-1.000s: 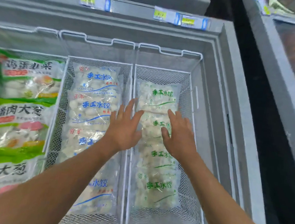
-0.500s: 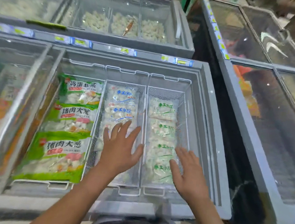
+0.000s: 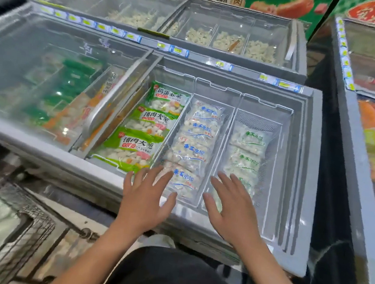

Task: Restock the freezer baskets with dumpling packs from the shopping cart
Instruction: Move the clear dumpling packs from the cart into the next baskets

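Note:
The open freezer (image 3: 299,178) holds wire baskets side by side. The middle basket (image 3: 226,132) carries several clear dumpling packs with blue print (image 3: 200,129). The right basket (image 3: 281,133) carries packs with green print (image 3: 248,139). Left of them lie green-bordered dumpling packs (image 3: 148,121). My left hand (image 3: 146,199) hovers flat with spread fingers over the near end of the middle basket and holds nothing. My right hand (image 3: 232,207) hovers the same way over the near end of the right basket, also empty.
The freezer's glass lid (image 3: 49,74) is slid left over other frozen goods. A second freezer (image 3: 218,28) with loose dumplings stands behind. Another freezer (image 3: 374,130) stands to the right across a dark gap. A metal cart frame (image 3: 28,221) shows at lower left.
Both hands have drawn back from deep inside the baskets to their near ends. The view has pulled away and turned left, so more of the freezers and the floor shows.

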